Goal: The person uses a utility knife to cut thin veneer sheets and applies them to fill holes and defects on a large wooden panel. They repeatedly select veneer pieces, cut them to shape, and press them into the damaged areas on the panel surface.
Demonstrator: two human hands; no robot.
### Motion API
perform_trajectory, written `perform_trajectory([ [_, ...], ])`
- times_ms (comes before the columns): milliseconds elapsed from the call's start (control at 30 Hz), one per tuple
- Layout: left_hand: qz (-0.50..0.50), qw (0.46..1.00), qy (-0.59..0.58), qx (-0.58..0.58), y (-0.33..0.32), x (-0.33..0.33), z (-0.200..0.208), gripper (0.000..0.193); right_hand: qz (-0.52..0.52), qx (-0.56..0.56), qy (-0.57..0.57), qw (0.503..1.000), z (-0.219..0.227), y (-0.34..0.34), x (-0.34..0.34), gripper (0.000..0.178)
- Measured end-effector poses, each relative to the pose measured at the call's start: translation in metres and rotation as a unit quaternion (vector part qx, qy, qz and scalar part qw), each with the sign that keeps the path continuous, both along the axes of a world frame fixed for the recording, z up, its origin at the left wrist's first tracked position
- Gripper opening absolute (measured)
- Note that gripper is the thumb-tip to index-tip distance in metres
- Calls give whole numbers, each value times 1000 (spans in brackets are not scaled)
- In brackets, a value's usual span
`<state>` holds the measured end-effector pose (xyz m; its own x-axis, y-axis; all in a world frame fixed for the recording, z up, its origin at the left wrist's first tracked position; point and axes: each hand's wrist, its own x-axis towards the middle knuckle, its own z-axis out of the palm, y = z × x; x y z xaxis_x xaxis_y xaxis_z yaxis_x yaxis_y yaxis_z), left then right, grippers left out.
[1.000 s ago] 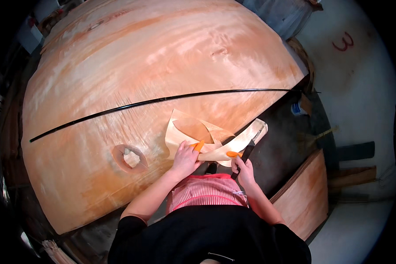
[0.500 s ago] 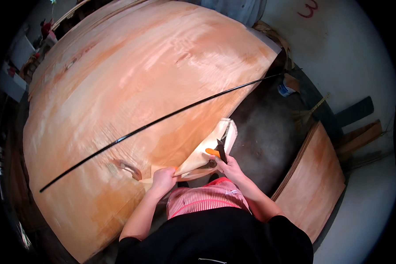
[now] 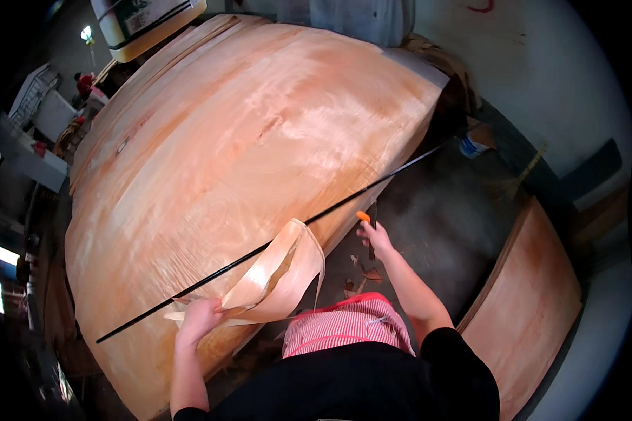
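Note:
My left hand (image 3: 202, 317) is closed on one end of a thin, pale wood veneer strip (image 3: 270, 270). The strip is curled and split lengthwise, lying partly over the near edge of a large wood veneer sheet (image 3: 211, 161). To the right, my right hand (image 3: 377, 238) is closed around an orange-and-black knife-like tool (image 3: 363, 216), held apart from the strip. Its dark part shows above and below my fingers. A long thin black rod (image 3: 358, 194) lies slantwise across the sheet, passing just behind the strip.
Another stack of wood sheets (image 3: 527, 309) is at the right. Veneer scraps (image 3: 364, 279) lie on the dark floor between the stacks. A blue-and-white package (image 3: 472, 145) is near the pale wall. A yellowish container (image 3: 147, 31) stands at the far left, and a person in red (image 3: 84, 85) is beyond.
My left hand has moved left, drawing the veneer strip onto the big sheet. My right hand with the tool has moved right and away from the strip. The view has shifted, showing the container.

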<state>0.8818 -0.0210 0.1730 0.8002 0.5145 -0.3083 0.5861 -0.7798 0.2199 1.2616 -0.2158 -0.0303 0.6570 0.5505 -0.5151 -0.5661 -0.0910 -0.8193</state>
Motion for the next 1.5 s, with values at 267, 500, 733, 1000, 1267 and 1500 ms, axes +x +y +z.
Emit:
perform_trajectory([
  [267,73,994,4,83,-12,-3,42,14,-124,48,81,988,-64,62,82,13],
  [500,83,993,13,83,34,57,45,12,60,23,-8,998,-23,136,140,22],
  [733,75,992,-7,100,82,137,58,14,314,-104,-415,848,61,258,235,34],
  [1000,160,981,45,100,54,213,74,14,342,-374,-613,606,-2,252,390,19],
  [1267,218,967,116,57,37,283,117,5,427,-358,-630,541,12,232,439,23],
  [1500,261,962,79,15,21,280,135,5,442,-382,-617,527,20,148,438,21],
])
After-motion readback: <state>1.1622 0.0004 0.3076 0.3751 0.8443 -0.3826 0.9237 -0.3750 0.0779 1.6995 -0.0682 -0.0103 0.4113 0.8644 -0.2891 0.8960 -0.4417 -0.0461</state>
